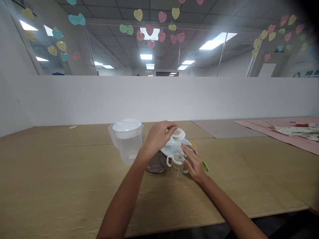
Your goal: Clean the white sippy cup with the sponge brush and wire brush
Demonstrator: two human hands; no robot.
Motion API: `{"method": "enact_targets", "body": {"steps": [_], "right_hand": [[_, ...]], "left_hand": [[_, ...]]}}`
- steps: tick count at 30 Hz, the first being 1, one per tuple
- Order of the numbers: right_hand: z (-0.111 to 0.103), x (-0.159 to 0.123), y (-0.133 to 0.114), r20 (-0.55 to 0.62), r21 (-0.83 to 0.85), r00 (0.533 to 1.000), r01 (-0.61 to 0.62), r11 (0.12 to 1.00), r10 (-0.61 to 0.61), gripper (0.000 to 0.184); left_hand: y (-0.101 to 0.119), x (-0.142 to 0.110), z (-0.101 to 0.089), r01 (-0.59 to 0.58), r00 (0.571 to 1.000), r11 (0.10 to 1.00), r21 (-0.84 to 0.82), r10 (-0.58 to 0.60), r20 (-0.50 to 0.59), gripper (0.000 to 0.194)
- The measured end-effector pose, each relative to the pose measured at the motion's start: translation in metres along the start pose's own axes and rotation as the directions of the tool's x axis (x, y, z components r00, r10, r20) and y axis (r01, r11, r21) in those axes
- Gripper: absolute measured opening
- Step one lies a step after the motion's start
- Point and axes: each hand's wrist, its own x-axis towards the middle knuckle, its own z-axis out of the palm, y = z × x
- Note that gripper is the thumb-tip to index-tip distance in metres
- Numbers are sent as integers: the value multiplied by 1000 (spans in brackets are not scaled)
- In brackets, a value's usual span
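Note:
A clear baby bottle point(177, 163) with white side handles stands upright and uncapped on the table. Above and behind its mouth is a white ring-shaped bottle cap point(179, 134). My left hand point(160, 134) reaches over from the left, its thumb and fingertips brought together at the cap's left edge; the exact grip is partly hidden. To the right of the bottle, my right hand point(194, 163) has its fingers stretched out, close to the handle and rim. Behind both bottle parts lies a pale plate point(166, 150), partly covered by them.
A lidded clear plastic pitcher point(129, 142) stands left of my left forearm. Beside the bottle lies a dark round dish point(157, 163). A green-tipped utensil point(205, 166) sticks out past my right hand. Pink cloth point(264, 132) and a grey mat point(221, 128) lie further right.

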Motion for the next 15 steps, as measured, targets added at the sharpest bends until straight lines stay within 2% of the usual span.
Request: {"method": "enact_targets", "body": {"steps": [4,6,10,15], "right_hand": [[-1,-1,10,-126,9,988,-92,996,92,45],[0,-1,15,-148,25,975,-163,986,165,42],[3,0,25,-109,82,948,-293,953,300,39],[10,-3,39,15,83,912,-409,909,410,47]], "left_hand": [[-13,2,-10,31,979,999,7,-29,-201,22],[-20,3,-16,51,965,998,23,-43,-259,23],[-32,2,-23,93,966,992,86,-68,-251,23],[-32,1,-19,121,981,983,135,-98,-170,23]]}}
